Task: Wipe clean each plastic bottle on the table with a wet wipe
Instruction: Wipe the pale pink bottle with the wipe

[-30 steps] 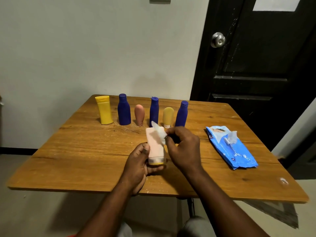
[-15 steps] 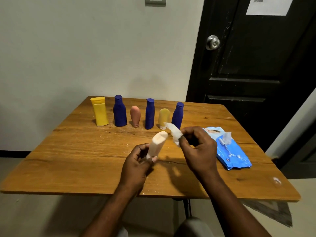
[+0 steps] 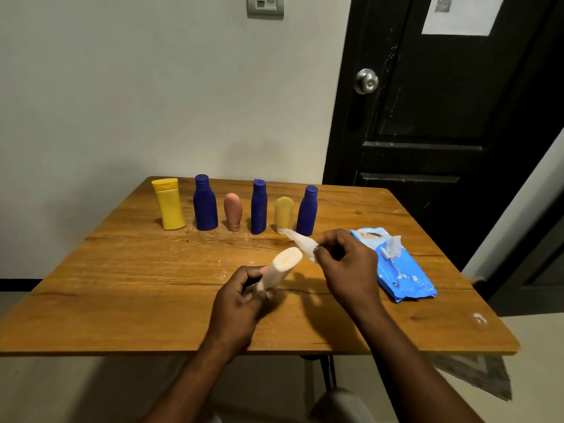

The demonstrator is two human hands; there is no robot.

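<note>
Gripping tilted bottle (image 3: 282, 268) left hand (image 3: 236, 300); right hand (image 3: 348, 267) pinching wipe (image 3: 302, 242)

Stock, by colour:
- My left hand (image 3: 238, 303): peach bottle (image 3: 282, 267), pale.
- My right hand (image 3: 348, 270): white wipe (image 3: 302, 242).
- Row at 12 o'clock: yellow bottle (image 3: 169, 206), dark blue bottles (image 3: 204, 206) (image 3: 258, 209) (image 3: 307, 212), dusty pink tube (image 3: 233, 212), pale yellow tube (image 3: 283, 213).
- At 3 o'clock: blue pack (image 3: 403, 276), white print.
- Table (image 3: 122, 285): brown woodgrain.

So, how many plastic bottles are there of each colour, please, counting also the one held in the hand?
Blue bottles: 3
Bright yellow bottle: 1
Pale yellow bottle: 1
Pink bottle: 1
Peach bottle, held in the left hand: 1
Total: 7
</note>
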